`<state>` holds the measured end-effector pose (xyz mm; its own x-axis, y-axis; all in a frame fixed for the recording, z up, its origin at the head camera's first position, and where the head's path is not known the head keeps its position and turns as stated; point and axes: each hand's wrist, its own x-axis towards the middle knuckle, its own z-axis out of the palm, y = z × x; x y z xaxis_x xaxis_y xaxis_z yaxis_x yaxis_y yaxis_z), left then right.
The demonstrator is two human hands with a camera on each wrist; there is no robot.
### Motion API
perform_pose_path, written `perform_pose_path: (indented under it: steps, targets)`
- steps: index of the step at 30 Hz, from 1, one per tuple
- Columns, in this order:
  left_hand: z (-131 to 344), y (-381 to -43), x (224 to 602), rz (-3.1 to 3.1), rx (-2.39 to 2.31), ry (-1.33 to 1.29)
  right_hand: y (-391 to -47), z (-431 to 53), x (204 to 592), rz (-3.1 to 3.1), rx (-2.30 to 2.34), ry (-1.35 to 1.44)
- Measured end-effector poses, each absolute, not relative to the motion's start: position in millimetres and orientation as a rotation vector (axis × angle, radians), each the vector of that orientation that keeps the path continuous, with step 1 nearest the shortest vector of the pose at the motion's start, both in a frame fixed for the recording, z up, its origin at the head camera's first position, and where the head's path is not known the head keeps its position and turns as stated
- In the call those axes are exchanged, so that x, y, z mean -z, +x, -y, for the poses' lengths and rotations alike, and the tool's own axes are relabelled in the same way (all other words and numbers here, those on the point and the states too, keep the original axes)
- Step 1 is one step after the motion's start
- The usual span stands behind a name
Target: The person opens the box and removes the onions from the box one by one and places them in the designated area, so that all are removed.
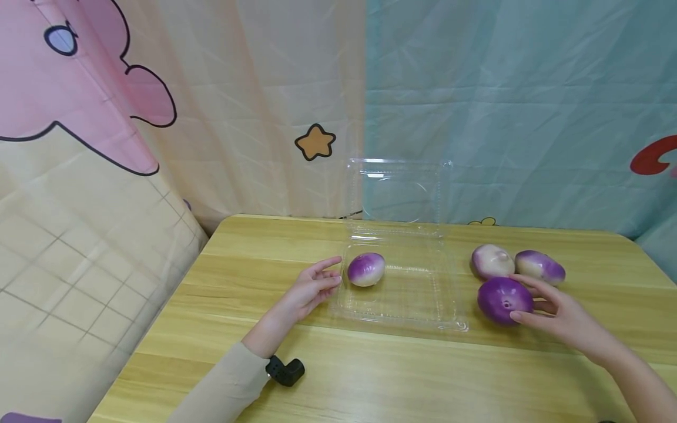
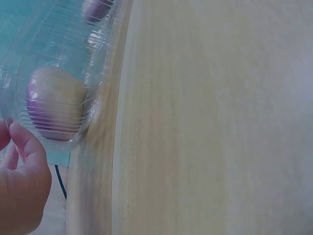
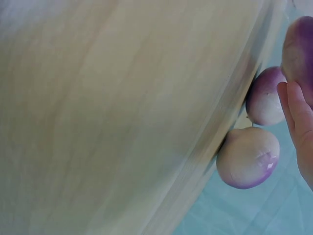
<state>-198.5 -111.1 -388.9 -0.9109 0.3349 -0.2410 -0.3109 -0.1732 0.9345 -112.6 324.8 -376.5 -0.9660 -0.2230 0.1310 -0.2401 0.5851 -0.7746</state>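
A clear plastic clamshell box (image 1: 402, 320) lies on the table with its lid (image 1: 402, 194) raised at the back. One purple-and-white turnip (image 1: 366, 269) sits at the left inside it. My left hand (image 1: 312, 289) is at the box's left side; in the left wrist view, thumb and finger pinch its rim (image 2: 9, 110). My right hand (image 1: 563, 317) grips a deep purple turnip (image 1: 502, 299) between thumb and fingers, right of the box. Behind that turnip lie a paler turnip (image 1: 489, 261) and another purple-and-white turnip (image 1: 540, 267), side by side.
The wooden table (image 1: 402, 376) ends at a hanging curtain (image 1: 508, 117) at the back. A black wrist device (image 1: 285, 371) is worn on the left forearm, at the beige sleeve's cuff (image 1: 245, 367). The upright lid stands close before the curtain.
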Motion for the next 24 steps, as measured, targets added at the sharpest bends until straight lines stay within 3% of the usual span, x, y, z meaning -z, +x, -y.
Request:
perform_pose_path:
  steps: [24]
  targets:
    - [111.1, -198.9, 389.2, -1.682, -2.133, 0.022, -121.9, -341.9, 384.8, 2.855, -1.291, 0.383]
